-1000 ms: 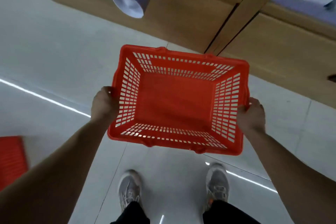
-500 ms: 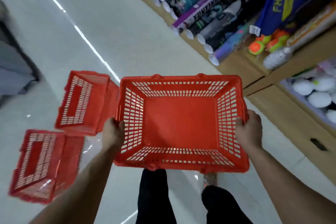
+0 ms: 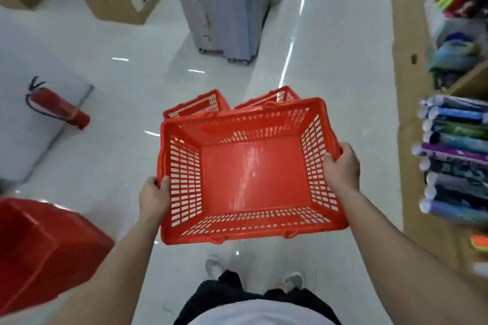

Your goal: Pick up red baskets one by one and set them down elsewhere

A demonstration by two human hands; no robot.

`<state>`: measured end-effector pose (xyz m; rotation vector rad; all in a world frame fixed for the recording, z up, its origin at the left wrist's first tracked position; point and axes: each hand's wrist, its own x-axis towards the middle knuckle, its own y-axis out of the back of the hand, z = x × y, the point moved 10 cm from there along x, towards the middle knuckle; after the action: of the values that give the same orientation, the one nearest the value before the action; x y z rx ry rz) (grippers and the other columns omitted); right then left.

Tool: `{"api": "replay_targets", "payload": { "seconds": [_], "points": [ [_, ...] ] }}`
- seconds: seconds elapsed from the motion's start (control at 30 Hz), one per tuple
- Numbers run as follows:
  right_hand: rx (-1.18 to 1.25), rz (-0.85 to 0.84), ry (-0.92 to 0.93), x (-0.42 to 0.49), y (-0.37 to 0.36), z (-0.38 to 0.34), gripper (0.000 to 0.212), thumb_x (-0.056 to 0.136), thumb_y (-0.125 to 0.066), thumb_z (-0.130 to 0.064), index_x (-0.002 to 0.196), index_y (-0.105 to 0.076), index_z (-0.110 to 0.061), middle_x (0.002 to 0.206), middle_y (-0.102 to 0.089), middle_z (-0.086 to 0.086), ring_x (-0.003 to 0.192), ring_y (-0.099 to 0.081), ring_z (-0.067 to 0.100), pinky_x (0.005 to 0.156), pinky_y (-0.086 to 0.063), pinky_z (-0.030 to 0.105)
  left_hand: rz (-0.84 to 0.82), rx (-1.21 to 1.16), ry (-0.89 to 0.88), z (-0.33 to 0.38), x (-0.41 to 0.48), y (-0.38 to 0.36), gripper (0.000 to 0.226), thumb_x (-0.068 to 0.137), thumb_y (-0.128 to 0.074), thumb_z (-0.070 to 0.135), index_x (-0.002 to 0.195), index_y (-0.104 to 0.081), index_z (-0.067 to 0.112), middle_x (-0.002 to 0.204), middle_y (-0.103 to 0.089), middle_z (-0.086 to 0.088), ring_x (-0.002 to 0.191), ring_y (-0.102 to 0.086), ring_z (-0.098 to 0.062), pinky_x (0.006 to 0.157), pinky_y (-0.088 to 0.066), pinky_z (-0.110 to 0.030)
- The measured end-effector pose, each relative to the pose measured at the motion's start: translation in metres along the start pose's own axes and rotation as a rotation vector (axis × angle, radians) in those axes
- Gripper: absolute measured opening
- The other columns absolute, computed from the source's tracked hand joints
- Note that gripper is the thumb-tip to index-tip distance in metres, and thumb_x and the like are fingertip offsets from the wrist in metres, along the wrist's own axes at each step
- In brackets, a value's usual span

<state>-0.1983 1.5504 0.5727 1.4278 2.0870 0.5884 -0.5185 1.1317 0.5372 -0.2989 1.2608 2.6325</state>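
1. Head view: red basket (image 3: pixel 253 174) held up w/ both hands over the white floor (image 3: pixel 105 140), in front of the person's body, opening facing up, nothing inside.
2. Left hand (image 3: pixel 154 199) grips the basket's left rim, thumb hooked over the top edge, fingers under (hidden behind the wall).
3. Right hand (image 3: pixel 343 169) grips the right rim, thumb inside, fingers wrapped round the outside.
4. Just beyond the basket's far edge, two more red baskets (image 3: pixel 196 107) sit on the floor side by side.
5. Another red basket (image 3: pixel 39 250), blurred, lies at lower left.
6. Fire extinguisher (image 3: pixel 56 108) lies on the floor, far left.
7. Two pale suitcases (image 3: pixel 224 8) stand upright farther down the aisle.
8. Shelf on the right carries rolled tubes (image 3: pixel 454 161), ends facing the aisle.
9. Shoes (image 3: pixel 214 266) show below the basket.
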Motion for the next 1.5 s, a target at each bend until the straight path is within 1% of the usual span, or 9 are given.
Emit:
{"api": "replay_targets", "payload": {
  "seconds": [0.13, 0.3, 0.37, 0.47, 0.63, 0.77, 0.97, 1.27, 1.5],
  "points": [
    [-0.04, -0.177, 0.176, -0.045, -0.11, -0.121, 0.035, 0.089, -0.057, -0.016, 0.123, -0.06, -0.015, 0.116, -0.067, 0.011, 0.106, -0.062, 0.031, 0.095, -0.05, 0.043, 0.149, -0.119, 0.159, -0.098, 0.009, 0.113, 0.039, 0.102, -0.048, 0.035, 0.118, -0.06, 0.002, 0.11, -0.068, -0.021, 0.095, -0.064, -0.039, 0.076, -0.042, -0.037],
    [-0.096, -0.386, 0.409, -0.126, -0.249, -0.252, 0.022, 0.086, -0.058, -0.014, 0.106, -0.063, -0.02, 0.097, -0.069, 0.004, 0.093, -0.065, 0.027, 0.079, -0.047, 0.03, 0.362, -0.195, 0.279, -0.219, 0.005, 0.237, 0.036, 0.1, -0.051, 0.034, 0.117, -0.062, 0.004, 0.111, -0.068, -0.021, 0.101, -0.063, -0.041, 0.082, -0.044, -0.042],
    [-0.106, -0.465, 0.475, -0.166, -0.298, -0.293, 0.02, 0.087, -0.058, -0.014, 0.105, -0.062, -0.022, 0.091, -0.066, -0.003, 0.089, -0.066, 0.024, 0.072, -0.046, 0.026, 0.437, -0.235, 0.355, -0.266, -0.003, 0.274, 0.035, 0.1, -0.051, 0.035, 0.116, -0.061, 0.006, 0.109, -0.068, -0.018, 0.097, -0.062, -0.039, 0.077, -0.04, -0.039],
    [-0.147, -0.526, 0.592, -0.223, -0.364, -0.346, 0.029, 0.089, -0.059, -0.014, 0.117, -0.064, -0.015, 0.106, -0.069, 0.009, 0.099, -0.064, 0.03, 0.089, -0.049, 0.036, 0.519, -0.318, 0.431, -0.321, -0.016, 0.322, 0.023, 0.101, -0.05, 0.037, 0.107, -0.059, 0.017, 0.098, -0.065, -0.008, 0.079, -0.057, -0.024, 0.073, -0.041, -0.035],
    [-0.213, -0.672, 0.751, -0.313, -0.478, -0.418, 0.029, 0.088, -0.059, -0.014, 0.116, -0.063, -0.007, 0.111, -0.069, 0.017, 0.104, -0.064, 0.034, 0.093, -0.047, 0.039, 0.668, -0.429, 0.559, -0.408, -0.035, 0.381, 0.02, 0.1, -0.051, 0.035, 0.098, -0.061, 0.018, 0.073, -0.061, 0.01, 0.062, -0.057, -0.006, 0.052, -0.04, -0.022],
    [-0.248, -0.791, 0.852, -0.383, -0.57, -0.463, 0.03, 0.088, -0.057, -0.015, 0.116, -0.062, -0.007, 0.111, -0.068, 0.016, 0.103, -0.063, 0.035, 0.092, -0.048, 0.04, 0.76, -0.493, 0.692, -0.468, -0.046, 0.408, 0.015, 0.1, -0.052, 0.033, 0.098, -0.061, 0.021, 0.071, -0.06, 0.014, 0.055, -0.058, -0.001, 0.046, -0.037, -0.013],
    [-0.294, -0.974, 1.011, -0.489, -0.734, -0.53, 0.032, 0.087, -0.058, -0.013, 0.118, -0.062, -0.008, 0.112, -0.068, 0.015, 0.101, -0.063, 0.032, 0.086, -0.045, 0.035, 0.834, -0.558, 0.897, -0.561, -0.027, 0.427, 0.021, 0.099, -0.051, 0.04, 0.104, -0.057, 0.021, 0.085, -0.066, 0.003, 0.074, -0.066, -0.017, 0.065, -0.054, -0.034],
    [-0.494, -1.27, 1.327, -0.661, -1.016, -0.631, 0.033, 0.088, -0.058, -0.02, 0.12, -0.062, -0.014, 0.111, -0.069, 0.008, 0.092, -0.063, 0.022, 0.08, -0.039, 0.027, 0.902, -0.777, 1.204, -0.648, 0.067, 0.427, 0.02, 0.096, -0.059, 0.035, 0.111, -0.054, 0.022, 0.092, -0.068, 0.004, 0.072, -0.067, -0.009, 0.055, -0.051, -0.024],
    [-0.627, -1.47, 1.49, -0.782, -1.177, -0.623, 0.034, 0.087, -0.06, -0.018, 0.121, -0.064, -0.014, 0.114, -0.069, 0.01, 0.103, -0.064, 0.029, 0.09, -0.048, 0.036, 0.779, -1.02, 1.393, -0.698, 0.133, 0.366, 0.027, 0.088, -0.068, 0.028, 0.106, -0.063, 0.009, 0.099, -0.072, -0.011, 0.089, -0.07, -0.031, 0.083, -0.057, -0.052]
  ]
}}
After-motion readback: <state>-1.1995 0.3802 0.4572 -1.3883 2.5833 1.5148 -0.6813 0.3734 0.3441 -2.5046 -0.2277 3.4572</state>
